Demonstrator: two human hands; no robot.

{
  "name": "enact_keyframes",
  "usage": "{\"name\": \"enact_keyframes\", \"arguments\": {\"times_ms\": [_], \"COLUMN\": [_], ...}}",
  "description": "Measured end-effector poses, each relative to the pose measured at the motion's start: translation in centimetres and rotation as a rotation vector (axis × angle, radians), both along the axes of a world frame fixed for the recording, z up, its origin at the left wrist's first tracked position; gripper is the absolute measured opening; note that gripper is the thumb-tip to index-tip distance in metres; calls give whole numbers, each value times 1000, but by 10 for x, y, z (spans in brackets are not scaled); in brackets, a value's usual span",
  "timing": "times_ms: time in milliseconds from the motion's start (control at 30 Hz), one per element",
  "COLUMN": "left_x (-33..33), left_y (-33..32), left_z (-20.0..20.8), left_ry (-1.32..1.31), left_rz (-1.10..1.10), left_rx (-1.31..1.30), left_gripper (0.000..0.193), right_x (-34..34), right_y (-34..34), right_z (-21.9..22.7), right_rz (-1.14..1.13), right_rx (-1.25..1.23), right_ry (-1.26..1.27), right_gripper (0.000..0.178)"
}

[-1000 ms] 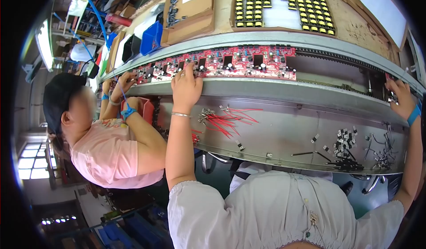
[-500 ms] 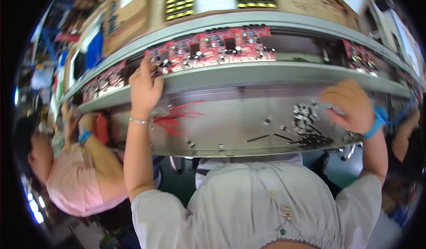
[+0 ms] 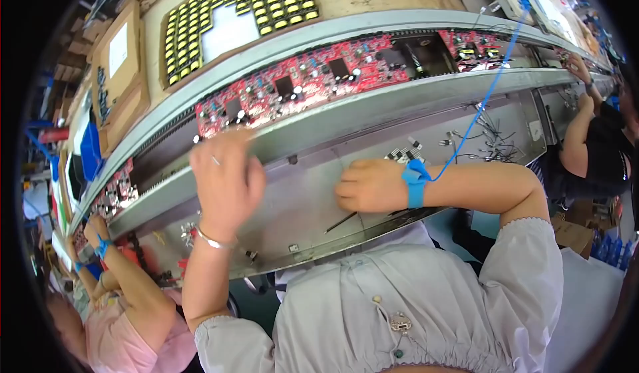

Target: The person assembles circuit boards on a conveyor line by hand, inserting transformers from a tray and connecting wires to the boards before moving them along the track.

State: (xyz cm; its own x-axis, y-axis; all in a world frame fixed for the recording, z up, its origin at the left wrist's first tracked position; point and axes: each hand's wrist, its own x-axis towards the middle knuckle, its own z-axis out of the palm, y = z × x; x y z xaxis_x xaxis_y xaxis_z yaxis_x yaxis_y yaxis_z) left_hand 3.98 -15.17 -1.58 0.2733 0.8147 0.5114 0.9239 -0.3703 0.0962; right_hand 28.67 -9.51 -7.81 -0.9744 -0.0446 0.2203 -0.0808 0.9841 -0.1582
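Observation:
My left hand (image 3: 226, 180) is raised over the metal tray by the rail's front edge. Its thumb stands apart from the bent fingers, and nothing shows in it. Just beyond lie red circuit boards (image 3: 256, 97) in a row along the rail, carrying dark square blocks and small silver cylinders. My right hand (image 3: 373, 185), with a blue wrist strap (image 3: 416, 183), is low over the tray (image 3: 299, 200), back upward and fingers curled. Its fingertips are hidden, so I cannot tell what they hold. Small black-and-silver electronic parts (image 3: 407, 152) are heaped just behind that wrist.
A blue coiled cord (image 3: 492, 83) runs from the strap to the upper right. Dark leaded parts (image 3: 489, 133) lie in the tray's right end. Behind the rail sits a tray of yellow-black components (image 3: 279, 3). Co-workers sit at left (image 3: 133, 306) and right (image 3: 599, 140).
My right hand has moved left across the tray and lower. My left hand has drawn back from the boards. The view has turned, and the boards' row has shifted along the rail.

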Motion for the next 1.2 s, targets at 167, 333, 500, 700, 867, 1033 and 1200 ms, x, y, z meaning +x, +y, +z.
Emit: {"name": "enact_keyframes", "arguments": {"times_ms": [167, 333, 500, 700, 867, 1033, 1200], "left_x": [61, 105, 122, 119, 119, 118, 117], "left_y": [-23, -9, 2, 2, 2, 4, -3], "left_z": [-10, -52, -67, -59, -59, -58, -60], "left_ry": [124, 24, 53, 31, 8, 38, 105], "left_rz": [-730, -710, -599, -644, -627, -607, -593], "left_rx": [-159, -240, -276, -477, -446, -411, -453], "left_gripper": [19, 24, 29, 19, 15, 13, 13], "right_x": [5, 13, 26, 38, 40, 35, 35], "right_y": [14, 53, 108, 128, 127, 126, 125], "right_z": [17, 57, 68, 49, 45, 45, 44], "right_rz": [-162, -323, -477, -482, -505, -499, -486], "right_rx": [-109, -403, -258, -153, -128, -127, -126], "right_ry": [-178, 44, 253, 154, 212, 210, 205], "right_gripper": [18, 19, 16, 14, 13, 14, 14]}}
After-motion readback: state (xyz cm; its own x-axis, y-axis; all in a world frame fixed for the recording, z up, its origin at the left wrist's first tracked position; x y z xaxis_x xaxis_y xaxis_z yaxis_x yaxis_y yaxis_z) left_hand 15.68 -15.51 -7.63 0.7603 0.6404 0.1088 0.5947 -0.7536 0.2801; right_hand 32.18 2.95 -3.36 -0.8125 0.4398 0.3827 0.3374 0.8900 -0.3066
